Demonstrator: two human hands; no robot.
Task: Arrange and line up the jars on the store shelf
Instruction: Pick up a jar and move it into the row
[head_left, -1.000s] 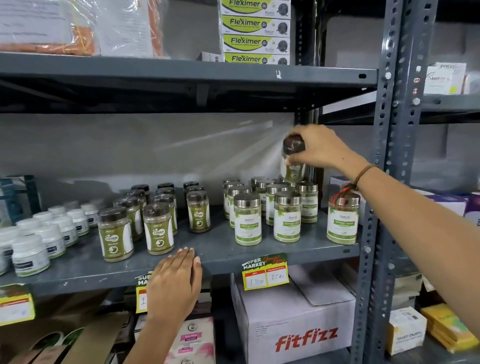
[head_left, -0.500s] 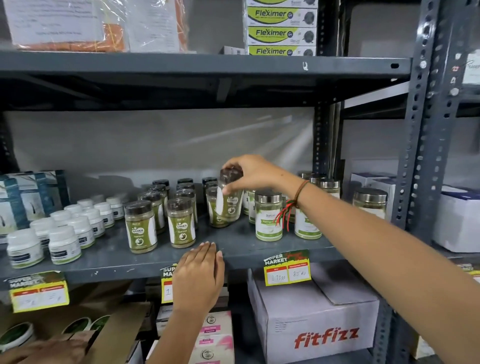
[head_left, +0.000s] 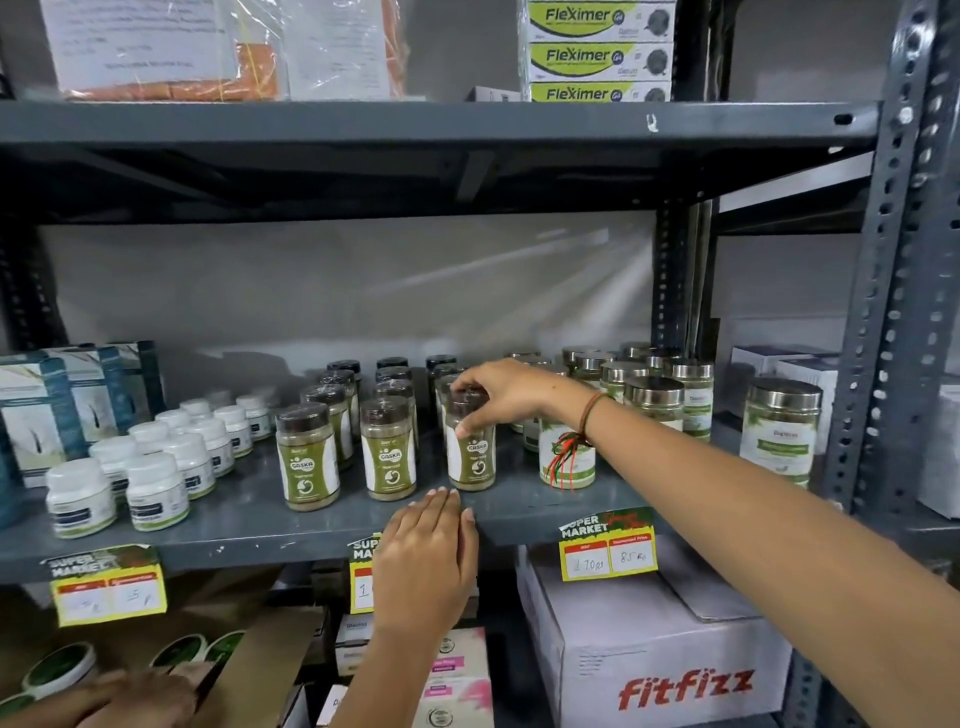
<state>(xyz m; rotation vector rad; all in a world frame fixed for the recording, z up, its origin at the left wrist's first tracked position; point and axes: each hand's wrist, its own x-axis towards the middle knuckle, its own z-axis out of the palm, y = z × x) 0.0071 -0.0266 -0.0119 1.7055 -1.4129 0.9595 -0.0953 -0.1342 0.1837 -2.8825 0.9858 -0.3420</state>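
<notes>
my right hand grips the brown-lidded green-label plastic jar at the front row, my left hand rests flat and empty, silver-lidded jars look unaligned.

Green-labelled, brown-lidded jar

Grey metal shelving, perforated uprights, plastic-sheeted grey wall

— What sort of place is this?
— A shop: a grey metal shelf carries labelled jars in rows, and "Super Market" price tags hang from its front edge.
</notes>
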